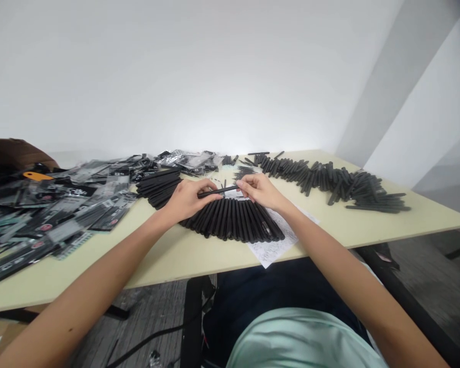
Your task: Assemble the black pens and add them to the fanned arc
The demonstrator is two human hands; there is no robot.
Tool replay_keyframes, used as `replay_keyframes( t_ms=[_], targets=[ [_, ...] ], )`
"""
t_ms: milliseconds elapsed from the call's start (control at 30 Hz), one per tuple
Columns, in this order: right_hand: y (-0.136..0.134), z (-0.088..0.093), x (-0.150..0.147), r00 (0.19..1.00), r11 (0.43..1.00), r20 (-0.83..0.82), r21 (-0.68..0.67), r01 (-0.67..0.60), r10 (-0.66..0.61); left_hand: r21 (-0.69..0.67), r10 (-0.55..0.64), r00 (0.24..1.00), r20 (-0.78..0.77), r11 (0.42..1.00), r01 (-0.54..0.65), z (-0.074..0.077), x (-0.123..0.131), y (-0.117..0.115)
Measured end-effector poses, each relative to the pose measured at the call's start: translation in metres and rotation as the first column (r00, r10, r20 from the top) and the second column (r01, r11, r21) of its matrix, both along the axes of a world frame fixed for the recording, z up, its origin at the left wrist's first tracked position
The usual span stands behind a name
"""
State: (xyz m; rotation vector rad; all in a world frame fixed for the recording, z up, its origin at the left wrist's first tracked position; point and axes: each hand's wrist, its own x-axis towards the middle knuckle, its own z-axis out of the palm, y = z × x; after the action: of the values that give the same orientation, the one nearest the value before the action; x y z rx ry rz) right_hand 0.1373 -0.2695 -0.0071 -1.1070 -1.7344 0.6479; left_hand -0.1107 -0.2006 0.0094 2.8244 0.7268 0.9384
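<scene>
Between my two hands a slim black pen [216, 191] is held level, just above the table. My left hand [187, 198] is closed round its left part, thumb along the near side. At its right end the fingertips of my right hand [259, 189] pinch it; whether they grip a separate small part there is too small to tell. Below both hands, a fan of black pens [230, 220] lies side by side, curving on to the left behind my left hand. Thin dark sticks [243, 173] lie in a bunch just beyond my right hand.
Plastic packets [111, 189] are heaped across the left of the table [164, 263], with an orange-handled tool [37, 176] and a cardboard box [19, 153]. More black pens [329, 179] form a long pile on the right. A printed sheet [270, 250] lies partly under the fan.
</scene>
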Motion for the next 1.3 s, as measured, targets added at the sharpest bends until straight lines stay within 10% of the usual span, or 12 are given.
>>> replay_keyframes(
  t_ms=[1300],
  targets=[
    [-0.001,0.000,-0.002,0.996,0.996,0.011,0.029,0.086,-0.087,-0.017,0.003,0.989,0.147,1.000,0.000,0.002,0.001,-0.004]
  ],
)
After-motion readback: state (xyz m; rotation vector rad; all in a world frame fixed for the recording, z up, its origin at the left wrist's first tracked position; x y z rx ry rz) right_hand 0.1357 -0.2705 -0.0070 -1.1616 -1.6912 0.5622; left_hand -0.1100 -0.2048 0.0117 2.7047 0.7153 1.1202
